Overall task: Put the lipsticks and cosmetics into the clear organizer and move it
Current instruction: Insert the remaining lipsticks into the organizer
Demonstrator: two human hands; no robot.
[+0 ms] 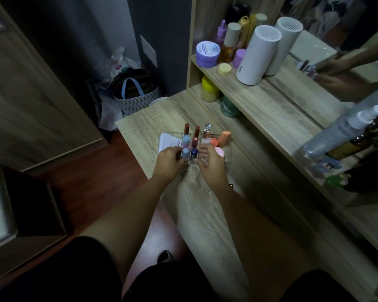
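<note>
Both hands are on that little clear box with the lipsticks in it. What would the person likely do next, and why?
Probably lift the clear organizer slightly and carry it off. The left hand and right hand grip its near sides, and the lipsticks and sponges already stand inside, with no loose cosmetics visible on the table.

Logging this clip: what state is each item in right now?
clear organizer: on the desk, filled, gripped on both sides
lipsticks: upright in compartments
makeup sponges: in the right section
white box: flat, left of organizer
left hand: gripping organizer
right hand: gripping organizer
</note>
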